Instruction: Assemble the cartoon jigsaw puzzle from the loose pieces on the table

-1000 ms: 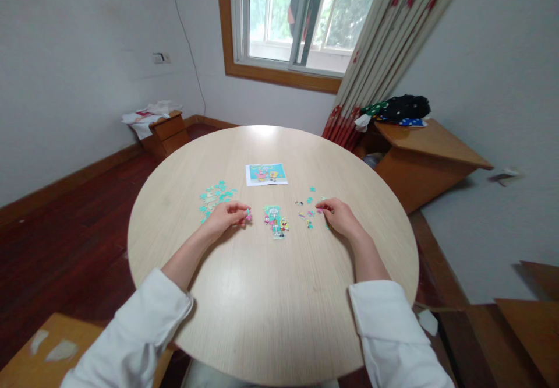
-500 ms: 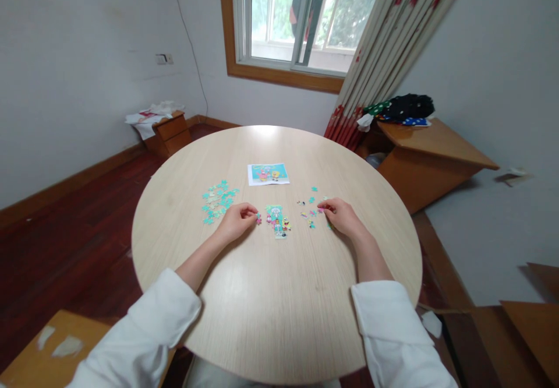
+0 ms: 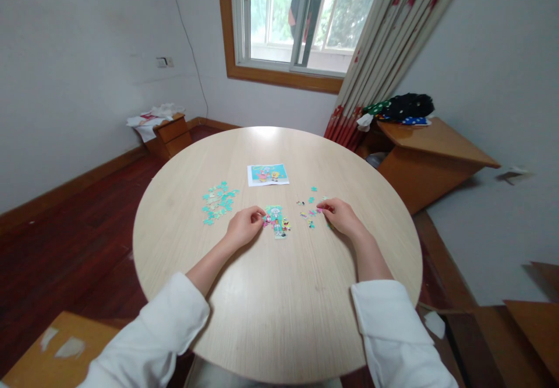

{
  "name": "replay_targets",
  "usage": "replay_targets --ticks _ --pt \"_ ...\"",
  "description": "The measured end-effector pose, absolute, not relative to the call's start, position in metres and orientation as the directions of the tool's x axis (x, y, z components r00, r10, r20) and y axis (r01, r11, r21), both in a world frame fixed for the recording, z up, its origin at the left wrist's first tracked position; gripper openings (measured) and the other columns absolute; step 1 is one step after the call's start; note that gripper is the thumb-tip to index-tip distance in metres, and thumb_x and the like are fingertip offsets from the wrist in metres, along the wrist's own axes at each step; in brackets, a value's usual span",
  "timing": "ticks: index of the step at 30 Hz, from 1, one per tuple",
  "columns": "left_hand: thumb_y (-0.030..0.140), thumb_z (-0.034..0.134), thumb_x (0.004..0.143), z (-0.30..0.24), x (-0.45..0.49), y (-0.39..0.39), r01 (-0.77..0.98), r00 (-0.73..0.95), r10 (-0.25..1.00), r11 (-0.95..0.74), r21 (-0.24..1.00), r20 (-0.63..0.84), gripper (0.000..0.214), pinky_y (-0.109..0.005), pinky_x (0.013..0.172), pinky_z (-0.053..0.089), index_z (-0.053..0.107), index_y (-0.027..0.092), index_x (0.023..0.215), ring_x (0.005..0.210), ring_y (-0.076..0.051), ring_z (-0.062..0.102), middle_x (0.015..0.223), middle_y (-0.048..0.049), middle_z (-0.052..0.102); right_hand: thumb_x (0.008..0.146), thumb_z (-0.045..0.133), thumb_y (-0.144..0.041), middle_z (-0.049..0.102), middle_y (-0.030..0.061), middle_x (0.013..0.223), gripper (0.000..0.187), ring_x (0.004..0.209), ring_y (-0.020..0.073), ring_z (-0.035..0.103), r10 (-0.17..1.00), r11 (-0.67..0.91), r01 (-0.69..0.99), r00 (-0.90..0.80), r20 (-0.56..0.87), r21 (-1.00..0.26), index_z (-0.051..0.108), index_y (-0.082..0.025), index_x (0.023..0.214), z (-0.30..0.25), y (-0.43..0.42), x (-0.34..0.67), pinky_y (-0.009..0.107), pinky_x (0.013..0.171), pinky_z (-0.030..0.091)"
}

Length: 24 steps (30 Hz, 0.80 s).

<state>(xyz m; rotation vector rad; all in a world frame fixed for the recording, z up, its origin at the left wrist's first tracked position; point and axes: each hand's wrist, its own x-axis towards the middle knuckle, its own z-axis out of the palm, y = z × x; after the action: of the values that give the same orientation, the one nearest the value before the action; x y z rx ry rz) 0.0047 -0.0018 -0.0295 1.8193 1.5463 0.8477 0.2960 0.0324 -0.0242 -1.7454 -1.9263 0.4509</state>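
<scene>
A small partly joined jigsaw puzzle [image 3: 278, 220] lies at the middle of the round table, with cartoon figures on a teal ground. My left hand [image 3: 245, 225] pinches a pink puzzle piece [image 3: 265, 221] against the left edge of the joined part; whether it is locked in, I cannot tell. Over among the loose pieces on the right, my right hand [image 3: 341, 216] has its thumb and forefinger closed on a pink jigsaw piece [image 3: 320, 209]. Several loose pieces [image 3: 311, 224] lie just left of that hand.
A pile of teal puzzle pieces [image 3: 218, 203] spreads beyond my left hand. The printed reference picture [image 3: 268, 174] lies farther back on the round wooden table [image 3: 271, 306]. A tilted wooden cabinet [image 3: 432, 161] with clothes on it stands behind the table's right side.
My left hand has moved right, bringing its pink piece from beside the joined puzzle up to its left edge. My right hand stays nearly in place.
</scene>
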Motion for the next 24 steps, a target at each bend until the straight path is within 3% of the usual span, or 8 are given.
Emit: replay_targets --ticks 24 --pt "0.019 0.054 0.074 -0.013 0.015 -0.008 0.726 0.058 0.998 -0.060 0.685 0.026 0.021 -0.024 0.058 0.036 0.068 0.021 0.088 0.072 -0.016 0.061 0.079 -0.0014 0.070 0.079 0.057 -0.014 0.067 0.0060 0.085 0.017 0.076 0.0150 0.059 0.984 0.153 0.825 -0.078 0.159 -0.544 0.072 -0.018 0.087 -0.023 0.032 0.297 0.027 0.075 0.046"
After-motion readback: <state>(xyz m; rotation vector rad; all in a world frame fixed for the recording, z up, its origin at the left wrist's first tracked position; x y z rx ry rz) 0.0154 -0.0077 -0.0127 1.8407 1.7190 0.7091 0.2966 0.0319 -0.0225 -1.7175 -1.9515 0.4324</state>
